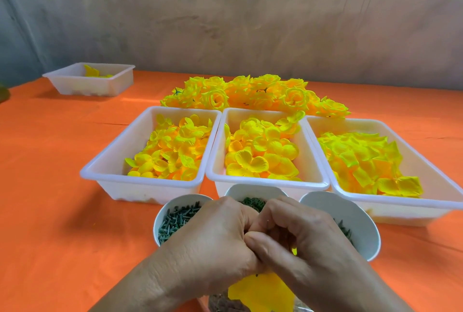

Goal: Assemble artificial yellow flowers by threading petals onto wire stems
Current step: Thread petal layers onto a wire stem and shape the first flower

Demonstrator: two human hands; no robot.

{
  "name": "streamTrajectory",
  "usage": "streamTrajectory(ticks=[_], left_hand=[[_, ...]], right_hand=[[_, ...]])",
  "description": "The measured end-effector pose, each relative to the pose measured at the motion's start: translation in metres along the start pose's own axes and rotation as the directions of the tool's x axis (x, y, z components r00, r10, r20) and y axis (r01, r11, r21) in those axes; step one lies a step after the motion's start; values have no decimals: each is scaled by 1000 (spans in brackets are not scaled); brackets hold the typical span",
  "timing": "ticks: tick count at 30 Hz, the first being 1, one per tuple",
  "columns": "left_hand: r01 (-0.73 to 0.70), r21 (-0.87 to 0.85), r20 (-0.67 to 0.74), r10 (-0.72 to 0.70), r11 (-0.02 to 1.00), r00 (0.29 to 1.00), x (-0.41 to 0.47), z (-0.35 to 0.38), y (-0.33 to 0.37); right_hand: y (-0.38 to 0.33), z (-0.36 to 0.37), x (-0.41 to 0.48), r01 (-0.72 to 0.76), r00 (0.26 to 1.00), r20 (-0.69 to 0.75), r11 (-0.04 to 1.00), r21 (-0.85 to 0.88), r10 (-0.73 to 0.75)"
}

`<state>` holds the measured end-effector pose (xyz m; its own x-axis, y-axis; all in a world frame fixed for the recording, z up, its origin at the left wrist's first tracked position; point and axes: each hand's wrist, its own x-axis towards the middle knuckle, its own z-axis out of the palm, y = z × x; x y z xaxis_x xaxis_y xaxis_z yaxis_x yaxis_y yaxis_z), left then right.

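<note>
Head view shows the orange cloth-covered table bearing three white rectangular plastic trays well stocked with loose yellow fabric petals, so much threading is judged left; behind them lies a heap of finished yellow fabric flowers, a fair batch done; nearer stand three white paper cups of dark green plastic parts; over these the left hand and right hand meet, fingers curled, thumbs touching, pinching a yellow fabric petal layer that hangs below them; any wire stem is hidden; this flower seems unfinished
</note>
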<state>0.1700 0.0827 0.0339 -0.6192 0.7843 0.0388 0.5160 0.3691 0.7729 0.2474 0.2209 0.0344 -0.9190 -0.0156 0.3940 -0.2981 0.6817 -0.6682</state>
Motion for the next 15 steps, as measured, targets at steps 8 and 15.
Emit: streamTrajectory(ticks=[8, 15], left_hand=[[11, -51, -2, -11, 999, 1000, 1, 4, -12], [54, -255, 186, -6, 965, 983, -6, -19, -5]], right_hand=[[4, 5, -3, -36, 999, -17, 999, 1, 36], [-5, -13, -16, -54, 998, -9, 994, 97, 55]])
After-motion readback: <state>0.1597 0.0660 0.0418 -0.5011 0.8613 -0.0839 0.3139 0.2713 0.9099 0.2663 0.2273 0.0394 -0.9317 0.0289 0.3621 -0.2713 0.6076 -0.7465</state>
